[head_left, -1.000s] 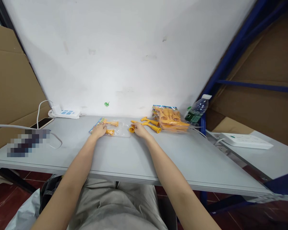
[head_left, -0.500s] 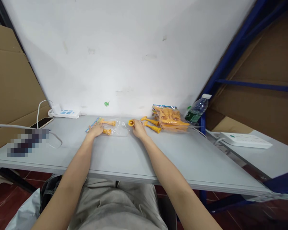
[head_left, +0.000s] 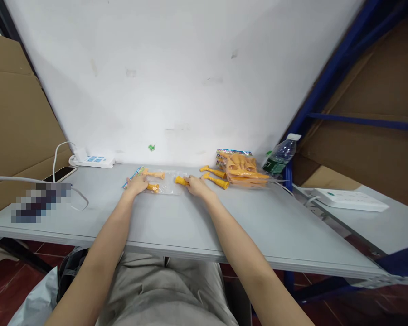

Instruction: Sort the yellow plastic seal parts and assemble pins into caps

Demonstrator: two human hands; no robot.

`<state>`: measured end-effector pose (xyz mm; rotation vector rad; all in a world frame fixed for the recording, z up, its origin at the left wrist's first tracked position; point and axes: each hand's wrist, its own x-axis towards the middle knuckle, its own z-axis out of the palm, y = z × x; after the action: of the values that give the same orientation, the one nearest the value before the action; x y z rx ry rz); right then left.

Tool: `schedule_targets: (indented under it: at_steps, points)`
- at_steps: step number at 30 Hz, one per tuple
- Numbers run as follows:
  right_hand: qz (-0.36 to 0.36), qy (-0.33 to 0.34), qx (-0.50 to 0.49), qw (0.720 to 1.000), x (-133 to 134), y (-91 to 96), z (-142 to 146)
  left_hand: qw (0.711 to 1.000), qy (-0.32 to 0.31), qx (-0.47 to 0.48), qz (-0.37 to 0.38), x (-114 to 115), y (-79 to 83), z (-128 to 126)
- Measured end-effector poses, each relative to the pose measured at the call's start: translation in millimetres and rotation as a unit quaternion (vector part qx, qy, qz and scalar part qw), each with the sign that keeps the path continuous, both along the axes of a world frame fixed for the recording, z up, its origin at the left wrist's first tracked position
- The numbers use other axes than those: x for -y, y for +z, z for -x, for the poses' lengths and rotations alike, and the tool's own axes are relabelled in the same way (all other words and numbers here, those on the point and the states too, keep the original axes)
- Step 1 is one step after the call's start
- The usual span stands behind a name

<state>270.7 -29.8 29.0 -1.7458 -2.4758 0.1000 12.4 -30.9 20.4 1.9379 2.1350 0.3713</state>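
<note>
A clear plastic bag [head_left: 165, 183] with a printed header lies flat on the grey table [head_left: 190, 222] near the white wall. Inside it are two orange toy trumpets [head_left: 154, 174]. My left hand [head_left: 135, 185] rests palm down on the bag's left end, fingers closed over it. My right hand [head_left: 196, 185] is closed on another orange trumpet [head_left: 181, 180], whose end sits at the bag's right opening. Two more loose orange trumpets [head_left: 215, 176] lie just right of that hand.
A stack of filled bags of orange trumpets [head_left: 240, 167] lies at the back right, beside a water bottle [head_left: 280, 155]. A white power strip [head_left: 91, 160], a phone [head_left: 60, 173] and cables sit at the left. Another power strip [head_left: 348, 199] lies on the right table. Cardboard flanks both sides.
My right hand lifted an orange trumpet, turned it, then brought it down and left to the bag's opening. My left hand stayed on the bag's left end.
</note>
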Motion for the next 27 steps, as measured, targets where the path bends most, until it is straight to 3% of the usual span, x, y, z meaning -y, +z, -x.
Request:
schedule_targets:
  at_steps: [4, 8, 11, 15, 27]
  points:
    - [-0.015, 0.007, -0.051, 0.999, -3, -1.3, 1, 0.998, 0.018, -0.01, -0.053, 0, -1.5, -5]
    - [-0.008, -0.033, -0.023, 0.999, -1, 4.6, -1, 0.995, -0.017, 0.004, -0.095, -1, -7.0, -9]
    - [0.018, -0.045, 0.001, 0.999, 3, 9.7, -1, 0.995, -0.073, 0.002, -0.065, -1, -11.3, -9]
    - [-0.013, -0.04, 0.005, 0.999, 8, 15.4, 6, 0.992, -0.121, 0.012, -0.023, -1, -14.1, -10]
    - [-0.038, -0.087, 0.006, 0.995, 14, 19.8, 15, 0.987, -0.155, 0.003, -0.034, -2, -15.5, -14]
